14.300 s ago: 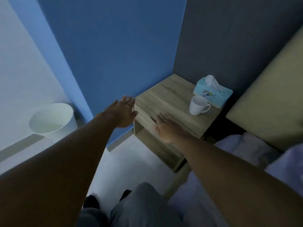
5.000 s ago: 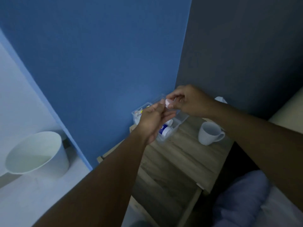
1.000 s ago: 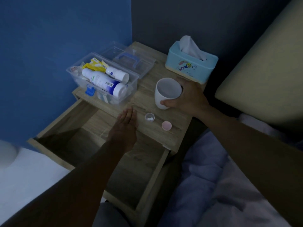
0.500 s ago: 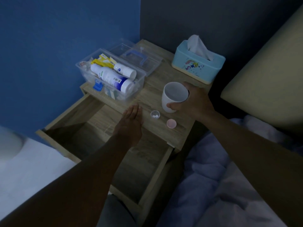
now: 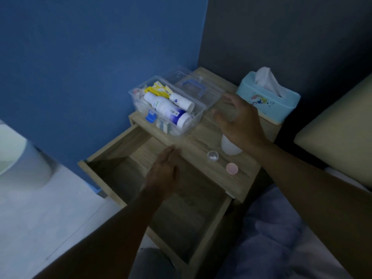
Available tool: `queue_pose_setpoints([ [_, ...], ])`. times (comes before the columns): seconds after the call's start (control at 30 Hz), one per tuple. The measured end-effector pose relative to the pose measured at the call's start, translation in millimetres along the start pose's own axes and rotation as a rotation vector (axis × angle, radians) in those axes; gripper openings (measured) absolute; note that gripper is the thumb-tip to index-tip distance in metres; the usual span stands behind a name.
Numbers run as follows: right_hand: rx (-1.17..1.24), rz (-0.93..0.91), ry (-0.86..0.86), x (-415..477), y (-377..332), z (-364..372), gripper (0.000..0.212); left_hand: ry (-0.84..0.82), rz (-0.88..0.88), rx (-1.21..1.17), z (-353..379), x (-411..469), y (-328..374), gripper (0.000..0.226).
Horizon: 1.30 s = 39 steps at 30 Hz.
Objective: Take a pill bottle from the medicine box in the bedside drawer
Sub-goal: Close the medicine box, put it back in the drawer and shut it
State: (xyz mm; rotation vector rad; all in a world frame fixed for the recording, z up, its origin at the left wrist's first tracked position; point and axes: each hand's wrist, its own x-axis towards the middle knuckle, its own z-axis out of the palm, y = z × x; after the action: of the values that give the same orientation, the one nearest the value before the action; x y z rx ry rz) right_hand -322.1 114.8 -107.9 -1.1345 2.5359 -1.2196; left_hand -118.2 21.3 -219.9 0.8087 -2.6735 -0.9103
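Observation:
The clear medicine box [image 5: 198, 112] stands open at the back left of the bedside table top, with white bottles [image 5: 168, 108] and yellow packets inside. Its lid [image 5: 201, 91] lies flat behind it. A small clear pill bottle [image 5: 212, 156] with white tablets stands open on the table top, and its pink cap [image 5: 231, 168] lies beside it. My right hand [image 5: 239, 121] hovers above the white mug [image 5: 229, 147], fingers spread, holding nothing. My left hand [image 5: 163, 174] is flat and open over the pulled-out drawer [image 5: 124, 141].
A light blue tissue box [image 5: 267, 101] sits at the back right of the table. A white bin [image 5: 18, 158] stands on the floor at left. Bedding [image 5: 281, 238] and a beige headboard [image 5: 338, 137] lie to the right. The drawer juts out toward me.
My right hand has let go of the white mug and lifted above it toward the medicine box. My left hand stays over the drawer.

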Motion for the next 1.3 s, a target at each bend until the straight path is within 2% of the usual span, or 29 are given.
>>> queue_pose_setpoints([
  [0.1, 0.125, 0.164, 0.024, 23, -17, 35, 0.05, 0.111, -0.125, -0.033, -24, 9, -17, 0.071],
  [0.27, 0.328, 0.61, 0.02, 70, -25, 74, 0.076, 0.11, -0.139, -0.007, -53, 45, -36, 0.088],
  [0.33, 0.462, 0.766, 0.007, 87, -22, 79, 0.069, 0.088, -0.125, 0.036, -56, 59, -40, 0.091],
  [0.4, 0.644, 0.824, -0.058, 96, -17, 82, 0.058, 0.09, -0.109, 0.078, -53, 70, -42, 0.092],
  [0.47, 0.792, 0.805, -0.076, 101, -12, 83, 0.053, 0.098, -0.129, 0.097, -47, 75, -44, 0.093],
  [0.57, 0.865, 0.773, -0.01, 107, -7, 82, 0.056, 0.102, -0.142, 0.101, -40, 78, -47, 0.093],
  [0.67, 0.879, 0.709, 0.065, 111, -11, 78, 0.069, 0.091, -0.131, 0.107, -41, 76, -49, 0.096],
  [0.77, 0.873, 0.621, 0.229, 105, -26, 71, 0.08, 0.074, -0.131, 0.111, -45, 74, -47, 0.095],
  [0.83, 0.752, 0.463, 0.29, 93, -40, 69, 0.076, 0.06, -0.154, 0.119, -48, 73, -44, 0.096],
  [0.93, 0.483, 0.28, 0.262, 76, -48, 72, 0.07, 0.052, -0.173, 0.137, -51, 73, -39, 0.095],
  [1.13, 0.263, 0.105, 0.126, 41, -41, 82, 0.044, 0.047, -0.223, 0.154, -53, 72, -38, 0.094],
  [1.23, 0.1, -0.057, 0.06, 22, -34, 93, 0.045, 0.064, -0.285, 0.119, -53, 72, -38, 0.088],
  [1.3, -0.039, -0.095, 0.014, 16, -31, 100, 0.051, 0.069, -0.303, 0.09, -53, 74, -37, 0.08],
])
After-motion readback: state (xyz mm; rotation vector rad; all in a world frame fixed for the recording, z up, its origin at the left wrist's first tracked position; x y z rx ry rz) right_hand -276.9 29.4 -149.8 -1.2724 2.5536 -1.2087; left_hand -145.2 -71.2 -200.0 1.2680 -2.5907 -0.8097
